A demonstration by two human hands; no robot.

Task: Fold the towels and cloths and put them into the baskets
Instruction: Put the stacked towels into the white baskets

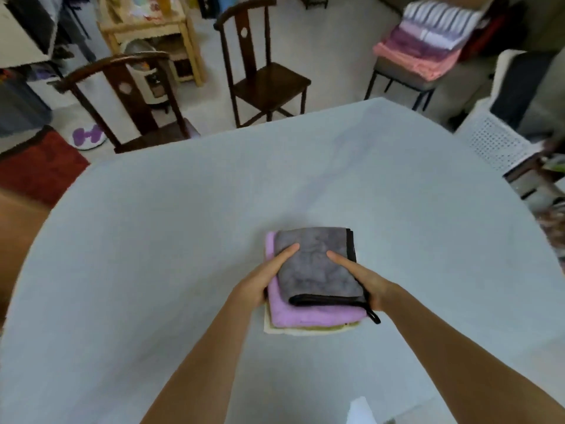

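A small stack of folded cloths lies on the white table (183, 240). On top is a grey cloth (318, 264) with black trim and a loop. Under it sit a lilac cloth (305, 316) and a yellow-cream cloth (305, 329) at the bottom. My left hand (263, 280) grips the stack's left side, thumb on the grey cloth and fingers hidden beneath. On the right side my right hand (363, 278) holds the stack the same way, thumb laid on top.
A white perforated basket (489, 139) stands off the table's right edge. Folded pink, purple and striped towels (428, 41) are piled on a stool at the back right. Two dark wooden chairs (260, 78) stand behind the table. A red mat (39, 166) lies at left.
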